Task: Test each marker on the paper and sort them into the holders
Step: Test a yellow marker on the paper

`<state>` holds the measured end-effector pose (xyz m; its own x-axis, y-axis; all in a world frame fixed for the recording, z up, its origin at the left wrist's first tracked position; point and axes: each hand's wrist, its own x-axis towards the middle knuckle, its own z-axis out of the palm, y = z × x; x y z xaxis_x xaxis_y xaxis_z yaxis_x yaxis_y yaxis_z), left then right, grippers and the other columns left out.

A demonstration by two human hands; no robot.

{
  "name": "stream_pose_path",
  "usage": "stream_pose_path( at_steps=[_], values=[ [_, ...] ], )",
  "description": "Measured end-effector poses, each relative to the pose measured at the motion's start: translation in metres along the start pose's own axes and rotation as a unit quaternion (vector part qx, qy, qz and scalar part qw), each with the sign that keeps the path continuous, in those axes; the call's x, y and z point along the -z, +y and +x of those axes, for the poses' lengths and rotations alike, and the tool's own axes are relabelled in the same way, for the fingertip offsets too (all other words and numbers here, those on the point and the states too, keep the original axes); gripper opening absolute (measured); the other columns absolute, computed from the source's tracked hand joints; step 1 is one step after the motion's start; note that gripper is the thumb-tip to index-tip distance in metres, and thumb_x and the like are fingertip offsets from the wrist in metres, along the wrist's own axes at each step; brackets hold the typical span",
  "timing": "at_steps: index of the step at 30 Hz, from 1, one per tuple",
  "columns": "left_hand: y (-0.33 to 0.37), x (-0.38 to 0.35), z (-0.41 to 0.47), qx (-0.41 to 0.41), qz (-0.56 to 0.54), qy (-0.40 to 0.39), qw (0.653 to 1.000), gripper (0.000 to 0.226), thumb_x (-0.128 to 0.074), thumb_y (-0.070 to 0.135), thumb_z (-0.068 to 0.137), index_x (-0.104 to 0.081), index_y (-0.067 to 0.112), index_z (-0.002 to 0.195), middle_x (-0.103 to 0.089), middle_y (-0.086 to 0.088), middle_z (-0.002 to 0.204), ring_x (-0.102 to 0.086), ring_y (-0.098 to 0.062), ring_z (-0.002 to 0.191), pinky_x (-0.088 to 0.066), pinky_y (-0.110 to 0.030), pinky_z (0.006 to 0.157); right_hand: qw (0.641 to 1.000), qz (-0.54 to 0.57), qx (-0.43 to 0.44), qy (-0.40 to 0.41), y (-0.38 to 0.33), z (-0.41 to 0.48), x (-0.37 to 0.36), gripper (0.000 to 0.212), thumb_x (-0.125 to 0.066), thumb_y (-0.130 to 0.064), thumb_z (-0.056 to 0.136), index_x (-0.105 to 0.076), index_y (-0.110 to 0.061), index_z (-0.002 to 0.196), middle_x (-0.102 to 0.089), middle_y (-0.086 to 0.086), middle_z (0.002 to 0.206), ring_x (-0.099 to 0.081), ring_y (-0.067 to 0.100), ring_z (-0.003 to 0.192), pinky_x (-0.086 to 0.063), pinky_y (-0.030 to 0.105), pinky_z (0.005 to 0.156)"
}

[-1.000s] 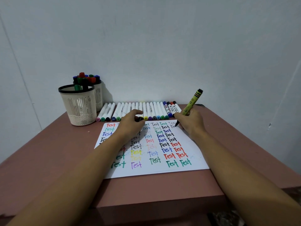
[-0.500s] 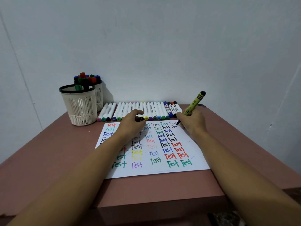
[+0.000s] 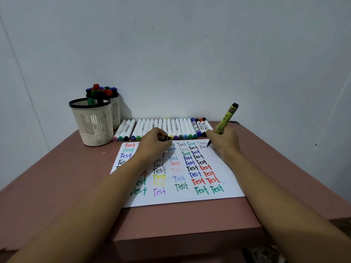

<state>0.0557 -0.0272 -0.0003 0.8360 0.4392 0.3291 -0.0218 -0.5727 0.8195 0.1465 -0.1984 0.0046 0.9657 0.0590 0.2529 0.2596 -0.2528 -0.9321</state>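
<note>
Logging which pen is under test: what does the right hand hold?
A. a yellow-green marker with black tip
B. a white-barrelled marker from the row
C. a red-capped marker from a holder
A: the right hand grips the yellow-green marker, black tip down at the white paper sheet.

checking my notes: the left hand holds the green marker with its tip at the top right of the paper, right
Not the left: the right hand holds the green marker, its tip at the top right of the paper. The left hand rests further left on the paper, pinching a small dark piece. The head view shows this.
</note>
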Motion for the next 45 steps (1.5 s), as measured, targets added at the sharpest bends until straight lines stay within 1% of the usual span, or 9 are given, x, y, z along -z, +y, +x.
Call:
stream_pose_path(
  at_steps=[4,10,13,18,23,28,33,36,45],
  values=[
    [0.005,-0.001,-0.004,-0.028,0.024,0.001,0.999,0.018,-0.059,0.017,0.089,-0.060,0.015,0.107,-0.062,0.003,0.098,-0.056,-0.009,0.091,-0.039,-0.016,0.070,0.998,0.063,-0.021,0.000,-0.002,0.001,0.001,0.012,-0.061,-0.019,0.084,-0.053,-0.016,0.075,-0.055,0.002,0.068,-0.052,0.016,0.064,-0.046,0.036,0.065],
    [0.010,-0.002,-0.009,-0.058,0.019,-0.030,0.998,0.020,-0.057,0.018,0.091,-0.060,0.022,0.110,-0.067,0.001,0.095,-0.061,-0.014,0.090,-0.043,-0.020,0.072,0.948,0.294,-0.031,-0.120,-0.021,-0.011,-0.001,0.017,-0.053,-0.004,0.093,-0.055,-0.007,0.076,-0.055,0.005,0.068,-0.057,0.013,0.059,-0.053,0.021,0.055],
    [0.010,-0.003,-0.008,-0.072,0.037,-0.031,0.996,0.026,-0.060,0.018,0.089,-0.059,0.014,0.115,-0.067,-0.003,0.103,-0.060,-0.014,0.093,-0.043,-0.020,0.080,0.940,0.297,-0.024,-0.163,-0.024,-0.017,-0.005,0.014,-0.054,-0.003,0.093,-0.056,-0.007,0.080,-0.058,0.006,0.072,-0.061,0.013,0.062,-0.056,0.021,0.060],
    [0.009,-0.004,-0.006,-0.107,0.070,-0.038,0.991,0.022,-0.059,0.017,0.090,-0.063,0.011,0.110,-0.066,-0.002,0.103,-0.056,-0.008,0.089,-0.037,-0.003,0.064,0.931,0.315,-0.026,-0.183,-0.025,-0.019,-0.006,0.013,-0.054,-0.002,0.093,-0.056,-0.007,0.081,-0.060,0.008,0.074,-0.063,0.016,0.064,-0.057,0.023,0.061],
    [0.015,-0.005,-0.011,-0.143,0.057,-0.043,0.987,0.021,-0.058,0.016,0.091,-0.062,0.009,0.110,-0.064,0.002,0.097,-0.057,-0.006,0.086,-0.036,0.004,0.066,0.934,0.279,-0.025,-0.220,-0.023,-0.022,-0.009,0.011,-0.057,-0.005,0.092,-0.060,-0.005,0.081,-0.062,0.008,0.071,-0.064,0.012,0.060,-0.055,0.020,0.057],
    [0.020,-0.006,-0.015,-0.179,0.092,-0.040,0.979,0.022,-0.051,0.018,0.095,-0.061,0.008,0.111,-0.064,-0.002,0.093,-0.054,-0.011,0.082,-0.035,-0.001,0.062,0.942,0.243,-0.016,-0.230,-0.020,-0.022,-0.010,0.013,-0.062,-0.016,0.089,-0.062,-0.006,0.081,-0.053,0.002,0.064,-0.047,0.008,0.055,-0.044,0.018,0.054],
    [0.023,-0.007,-0.015,-0.191,0.109,-0.038,0.975,0.022,-0.046,0.016,0.097,-0.061,0.004,0.107,-0.065,-0.008,0.091,-0.054,-0.017,0.081,-0.031,-0.020,0.060,0.915,0.297,-0.034,-0.271,-0.021,-0.023,-0.011,0.012,-0.058,-0.011,0.091,-0.060,-0.002,0.082,-0.055,0.003,0.063,-0.049,0.008,0.055,-0.046,0.014,0.052],
    [0.023,-0.006,-0.015,-0.181,0.111,-0.047,0.976,0.020,-0.043,0.015,0.098,-0.061,0.007,0.098,-0.060,-0.003,0.083,-0.051,-0.013,0.073,-0.032,-0.016,0.055,0.906,0.309,-0.034,-0.287,-0.021,-0.024,-0.011,0.011,-0.057,-0.010,0.091,-0.061,-0.002,0.084,-0.057,0.003,0.064,-0.051,0.007,0.056,-0.047,0.014,0.053],
    [0.024,-0.006,-0.015,-0.067,-0.067,-0.108,0.990,0.016,-0.048,0.017,0.096,-0.062,0.011,0.091,-0.058,0.004,0.071,-0.046,-0.006,0.058,-0.039,-0.022,0.061,0.905,0.303,-0.035,-0.298,-0.020,-0.022,-0.010,0.009,-0.056,-0.009,0.092,-0.060,-0.004,0.086,-0.056,0.003,0.064,-0.051,0.007,0.055,-0.047,0.015,0.052]
  ],
)
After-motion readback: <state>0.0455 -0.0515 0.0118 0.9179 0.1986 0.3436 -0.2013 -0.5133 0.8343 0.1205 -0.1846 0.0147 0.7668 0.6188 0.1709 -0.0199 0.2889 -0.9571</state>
